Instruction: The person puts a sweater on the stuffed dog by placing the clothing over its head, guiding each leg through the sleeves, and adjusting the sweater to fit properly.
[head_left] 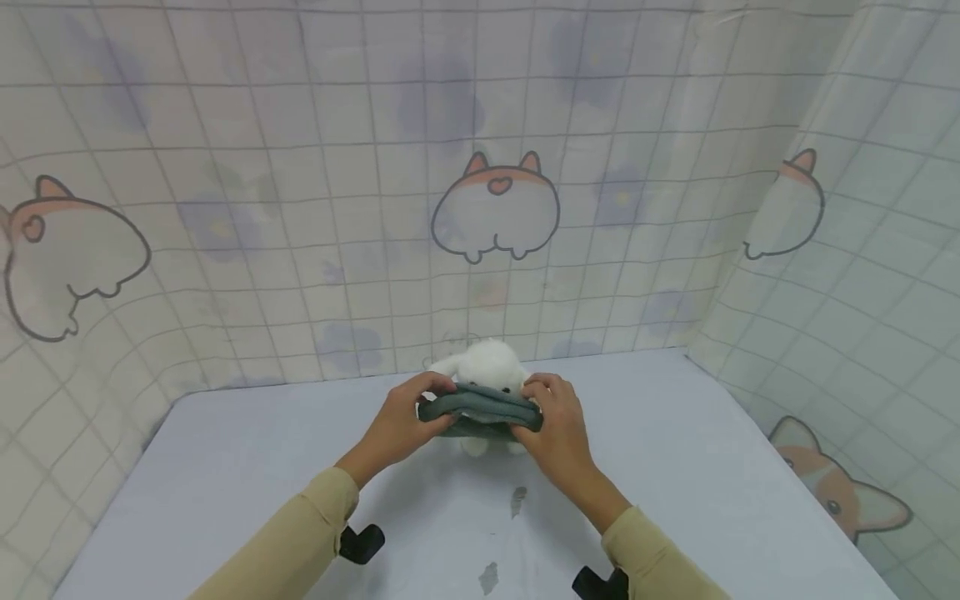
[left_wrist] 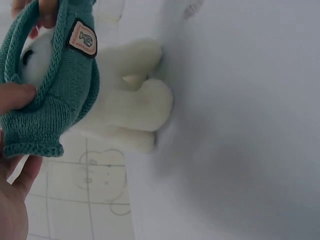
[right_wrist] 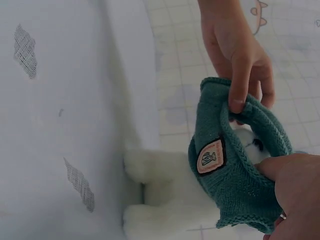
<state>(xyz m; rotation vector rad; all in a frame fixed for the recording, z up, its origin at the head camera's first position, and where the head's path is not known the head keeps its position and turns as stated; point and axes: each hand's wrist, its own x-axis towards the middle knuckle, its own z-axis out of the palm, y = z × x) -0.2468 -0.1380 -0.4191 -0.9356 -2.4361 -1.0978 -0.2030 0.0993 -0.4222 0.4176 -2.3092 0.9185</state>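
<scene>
A white plush toy (head_left: 491,363) stands upright near the back of the table. Before its face and body is a small green knitted sweater (head_left: 486,406), with a patch (left_wrist: 83,38) on its front. My left hand (head_left: 402,425) pinches the sweater's left side, thumb on the near face and fingers behind. On the opposite side, my right hand (head_left: 557,425) pinches it the same way. Through the stretched neck opening, a dark eye of the toy shows in both wrist views. The toy's white legs (right_wrist: 160,195) stick out below the sweater.
The white table (head_left: 247,467) has two grey worn spots (head_left: 489,577) toward its front. Behind it hangs a checked cloth (head_left: 360,208) printed with corgis. Black wrist devices (head_left: 362,544) sit under both sleeves.
</scene>
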